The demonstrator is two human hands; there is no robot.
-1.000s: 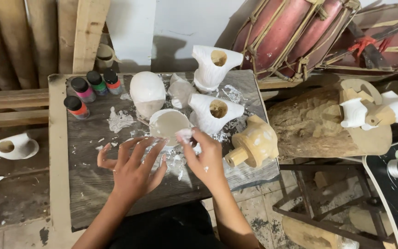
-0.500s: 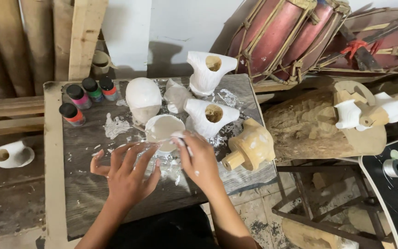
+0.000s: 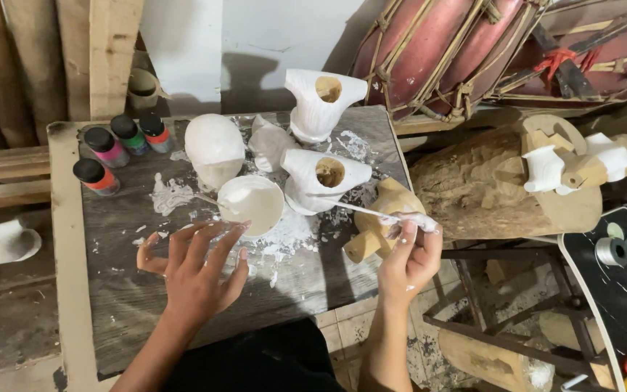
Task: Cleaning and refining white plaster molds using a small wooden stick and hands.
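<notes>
- The left hand [image 3: 196, 279] is lying palm down on the paint-smeared grey wooden bench [image 3: 103, 305], fingers spread wide and gripping nothing; its fingertips are sitting just beside the round bowl of white paint [image 3: 251, 204].
- The right hand [image 3: 411, 258] is closing its grip on the thin white-coated brush [image 3: 361, 210], pinching the handle end between fingertips.
- The brush is pointing left, its tip lying toward the near white-painted carved figure with a round hole [image 3: 326, 179].
- The unpainted tan wooden carving [image 3: 380, 220] is resting at the bench's right edge, just beside the right hand.
- A white-painted rounded head form [image 3: 214, 147] is standing behind the bowl.
- Four small paint bottles with dark caps [image 3: 117, 149] are standing at the far left corner.
</notes>
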